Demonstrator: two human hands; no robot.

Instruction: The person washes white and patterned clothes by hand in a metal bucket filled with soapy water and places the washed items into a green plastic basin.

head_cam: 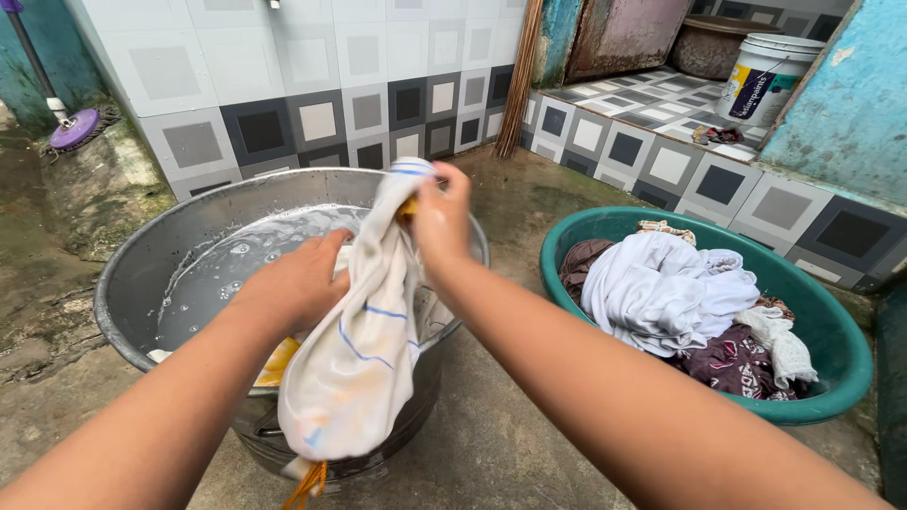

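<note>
- While it hangs over the near rim of the metal basin [142,264], the white cloth [354,359] with thin blue lines looks soaked, limp and heavy, with an orange fringe at its lowest end.
- Its weight likely pulls downward, so bunched folds (not a single slippery edge) seem the surest place to grip.
- Left hand [293,283] presses on the cloth's left side at mid-height, fingers curled around a fold.
- Right hand [439,222] pinches the cloth's top, fingers closed tightly on the gathered fabric.
- Behind the hands, soapy water [236,260] fills the basin.
- To the right stands a green tub [841,378] piled with laundry [661,288].
- Farther off, a white bucket [765,80] sits on the tiled step [661,161].
</note>
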